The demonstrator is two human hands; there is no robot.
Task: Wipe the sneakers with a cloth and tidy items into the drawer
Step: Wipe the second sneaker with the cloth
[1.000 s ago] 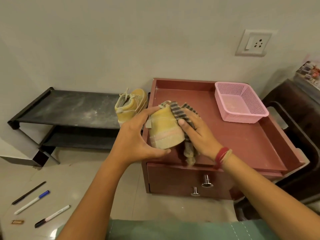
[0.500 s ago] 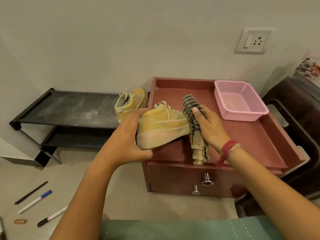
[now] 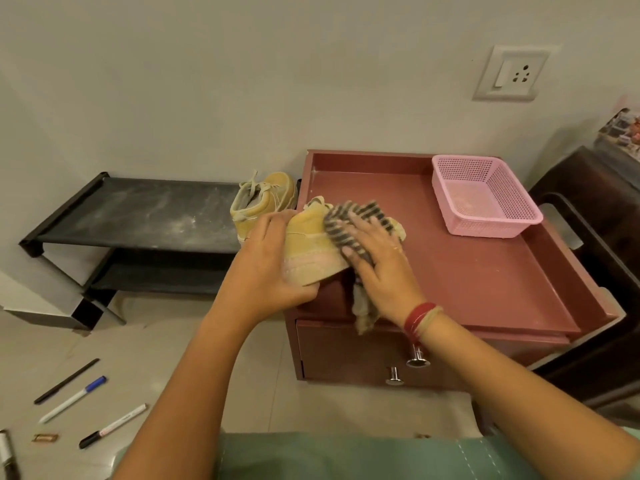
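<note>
- Can't really make out the striped cloth [image 3: 346,223]: smeared with blur, middle buried under the right hand [image 3: 377,268]
- Same for the front of the held sneaker [image 3: 308,251], covered by that cloth
- Can't read the print on the white marker [image 3: 112,426], way too small
- Only getting a sliver of a silver pen [image 3: 7,459], chopped by the bottom-left edge
- No clue about the colourful stuff [image 3: 621,128], cut off at the right edge

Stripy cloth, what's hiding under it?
The yellow sneaker is under the striped cloth; the right hand presses the cloth onto it. The left hand grips the sneaker's other end. Its upper beneath the cloth is covered, so not visible.
</note>
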